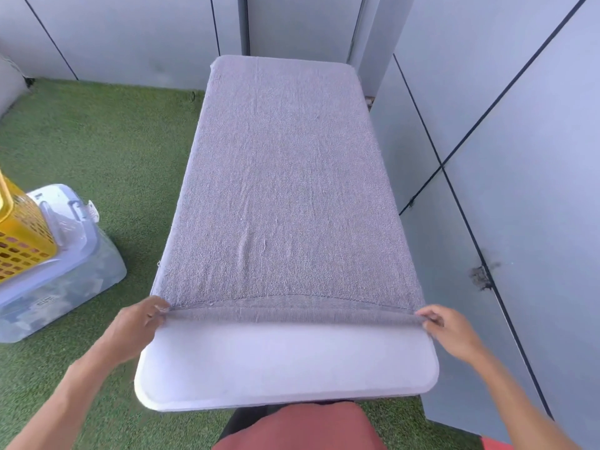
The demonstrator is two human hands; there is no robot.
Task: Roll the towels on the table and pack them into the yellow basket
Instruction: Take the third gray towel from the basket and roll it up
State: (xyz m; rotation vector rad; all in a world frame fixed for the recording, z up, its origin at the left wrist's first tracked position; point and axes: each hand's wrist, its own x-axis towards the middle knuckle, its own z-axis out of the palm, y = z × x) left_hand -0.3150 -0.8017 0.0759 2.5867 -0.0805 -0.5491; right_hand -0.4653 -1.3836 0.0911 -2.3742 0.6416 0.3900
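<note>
Far left: yellow basket [19,235], perforated sides, sits on top of a clear lidded storage bin [61,271] on the green artificial turf [107,151]; only part of the basket is in frame, contents not visible; well apart from the table.

Left hand [139,326]: fingers curled, pinching the near-left corner of the towel's hem, thumb side toward the cloth; grip closed on fabric.

Centre: grey towel [285,190] lies flat along the white table [285,368], covering it from the far end down to a bare strip nearest the person; side edges drape slightly over the table's long sides; near hem is turned up into a narrow fold stretched taut between both hands; no finished roll visible.

Right hand [448,329]: fingers curled, pinching the near-right corner of the same hem; grip closed on fabric.

Right and behind: grey panelled wall [519,157], close beside the table's right edge.
</note>
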